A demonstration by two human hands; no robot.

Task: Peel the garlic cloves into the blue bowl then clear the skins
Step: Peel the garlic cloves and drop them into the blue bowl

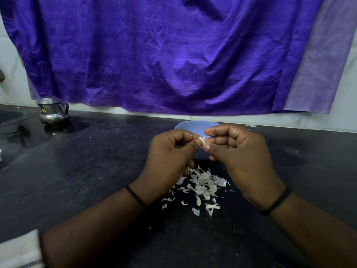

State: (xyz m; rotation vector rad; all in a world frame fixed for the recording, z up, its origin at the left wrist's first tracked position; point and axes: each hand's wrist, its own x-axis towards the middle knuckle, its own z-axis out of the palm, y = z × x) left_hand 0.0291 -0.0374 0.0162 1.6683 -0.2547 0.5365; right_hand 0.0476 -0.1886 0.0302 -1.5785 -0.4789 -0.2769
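Skins (201,185) heaped, hands peeling clove (202,140), blue bowl (190,125)

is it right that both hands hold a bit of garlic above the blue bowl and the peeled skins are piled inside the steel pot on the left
Not quite. The head view shows the skins piled on the dark counter between the wrists, not in the steel pot. The rest holds: left hand and right hand pinch a bit of garlic above the blue bowl.

forearms: bare | left wrist: black beaded band (135,196) | right wrist: plain black band (276,204)
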